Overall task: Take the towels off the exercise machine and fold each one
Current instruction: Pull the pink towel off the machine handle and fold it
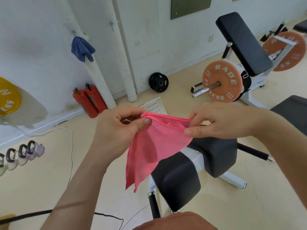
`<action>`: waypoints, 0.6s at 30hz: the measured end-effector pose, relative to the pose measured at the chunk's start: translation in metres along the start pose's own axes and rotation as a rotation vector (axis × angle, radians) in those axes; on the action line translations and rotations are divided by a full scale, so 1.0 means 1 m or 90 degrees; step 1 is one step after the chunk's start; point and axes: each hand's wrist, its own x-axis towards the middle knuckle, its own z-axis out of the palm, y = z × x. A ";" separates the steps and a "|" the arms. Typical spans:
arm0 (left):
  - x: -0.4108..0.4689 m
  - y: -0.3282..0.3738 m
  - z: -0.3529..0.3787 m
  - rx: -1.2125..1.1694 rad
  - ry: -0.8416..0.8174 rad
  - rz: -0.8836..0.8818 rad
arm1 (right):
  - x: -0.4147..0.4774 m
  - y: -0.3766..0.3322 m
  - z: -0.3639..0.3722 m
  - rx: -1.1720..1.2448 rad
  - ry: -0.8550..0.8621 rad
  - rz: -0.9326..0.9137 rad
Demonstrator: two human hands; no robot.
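A yellow weight plate [9, 97], cut off by the left edge, hangs at the far left above a row of kettlebells [25, 152] on the floor, the nearest ones partly out of view. A white cable [71, 146] trails across the cream floor beside them. On the far wall a blue cloth [83, 48] hangs from a hook, and below it two red fire extinguishers [89, 101] stand against the skirting, next to a white padded pipe [101, 80]. A black weight plate [158, 82] leans on the wall farther right.

At centre, both hands hold a pink towel [154, 143] in the air. The left hand [116, 130] pinches its upper left corner between thumb and curled fingers. The right hand [221, 122] pinches the upper right edge the same way. The towel is doubled over, its top edge stretched between the hands and its lower corners hanging free. It hides part of the exercise machine [179, 178] beneath, whose black pads and white frame sit near and right of centre.

Beyond, an orange weight plate [221, 82] sits on a steel bar beside a slanted black bench pad [244, 44]. A second orange plate [284, 52] at the far right is blurred, its lettering hard to read. A strip of orange clothing [176, 221] is cut off at the bottom edge.
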 end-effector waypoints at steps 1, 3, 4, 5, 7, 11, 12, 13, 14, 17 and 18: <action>0.000 0.000 -0.001 0.010 0.003 0.004 | -0.001 0.001 -0.001 0.006 -0.011 0.007; 0.001 -0.001 -0.003 0.032 0.011 0.007 | -0.003 0.003 -0.002 0.035 -0.002 0.000; 0.002 -0.003 -0.004 0.046 0.018 0.009 | -0.003 0.003 -0.002 0.047 0.024 -0.014; 0.002 -0.005 -0.005 0.061 0.029 0.013 | -0.002 0.002 -0.002 0.061 0.064 -0.034; 0.002 -0.011 -0.006 0.087 0.063 0.023 | -0.001 0.000 -0.002 0.087 0.159 -0.066; -0.003 -0.019 0.003 0.073 0.132 0.022 | 0.002 -0.002 0.004 -0.039 0.265 -0.071; -0.004 -0.020 0.004 0.055 0.143 0.020 | 0.003 -0.003 0.006 -0.057 0.273 -0.064; -0.005 -0.021 0.004 0.038 0.149 0.019 | 0.003 -0.004 0.007 -0.049 0.269 -0.053; -0.005 -0.021 0.004 0.026 0.148 0.022 | 0.004 -0.004 0.008 -0.020 0.258 -0.039; -0.005 -0.019 0.001 0.012 0.136 0.021 | 0.007 0.001 0.011 0.047 0.190 0.003; -0.004 -0.018 0.001 0.013 0.130 0.015 | 0.009 0.003 0.013 0.072 0.166 0.006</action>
